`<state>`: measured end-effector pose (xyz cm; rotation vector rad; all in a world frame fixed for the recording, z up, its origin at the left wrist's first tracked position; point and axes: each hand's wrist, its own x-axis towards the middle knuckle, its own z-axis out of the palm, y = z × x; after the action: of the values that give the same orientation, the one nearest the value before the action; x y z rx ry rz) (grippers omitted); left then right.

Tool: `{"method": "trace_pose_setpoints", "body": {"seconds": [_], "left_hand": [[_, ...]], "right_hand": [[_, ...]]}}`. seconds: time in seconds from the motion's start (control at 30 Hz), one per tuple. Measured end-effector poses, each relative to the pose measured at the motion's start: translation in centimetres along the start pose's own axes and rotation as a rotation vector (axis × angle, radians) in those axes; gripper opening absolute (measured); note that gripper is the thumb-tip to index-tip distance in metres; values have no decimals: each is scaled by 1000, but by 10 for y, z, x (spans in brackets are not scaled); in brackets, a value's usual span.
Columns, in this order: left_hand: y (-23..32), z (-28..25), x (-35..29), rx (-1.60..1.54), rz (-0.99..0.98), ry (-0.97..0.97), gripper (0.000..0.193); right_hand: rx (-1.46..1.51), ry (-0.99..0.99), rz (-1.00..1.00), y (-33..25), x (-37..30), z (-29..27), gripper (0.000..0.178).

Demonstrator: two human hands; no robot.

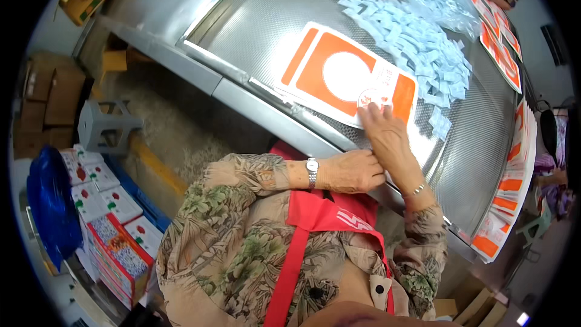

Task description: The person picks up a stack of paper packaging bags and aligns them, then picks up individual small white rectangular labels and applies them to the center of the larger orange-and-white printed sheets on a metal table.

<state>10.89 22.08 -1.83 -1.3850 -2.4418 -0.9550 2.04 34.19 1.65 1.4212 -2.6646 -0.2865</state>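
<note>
Right hand down on the orange-and-white packet, upper centre!
Fingers slightly spread; left hand curls mid-frame, whether pinching anything, can't tell.

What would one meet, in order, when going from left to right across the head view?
Blue plastic → grey stool → watch → left hand → right hand → fanned orange-and-white stack.

The beige shirt is leaf-patterned; the apron is red; the watch and bracelet look metallic.
</note>
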Motion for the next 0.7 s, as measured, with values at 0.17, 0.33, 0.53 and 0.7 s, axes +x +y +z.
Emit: {"method": "trace_pose_setpoints", "body": {"seconds": [0.17, 0.33, 0.53, 0.7], "left_hand": [[4, -31, -64, 27, -129, 179, 20], [-14, -56, -85, 218, -455, 417, 30], [-37, -73, -98, 342, -698, 323, 46], [-51, -79, -87, 279, -724, 142, 40]], "right_hand": [[42, 89, -83, -39, 35, -2, 37], [244, 121, -66, -45, 41, -5, 42], [851, 137, 166, -36, 5, 1, 58], [465, -40, 257, -38, -17, 26, 62]]}}
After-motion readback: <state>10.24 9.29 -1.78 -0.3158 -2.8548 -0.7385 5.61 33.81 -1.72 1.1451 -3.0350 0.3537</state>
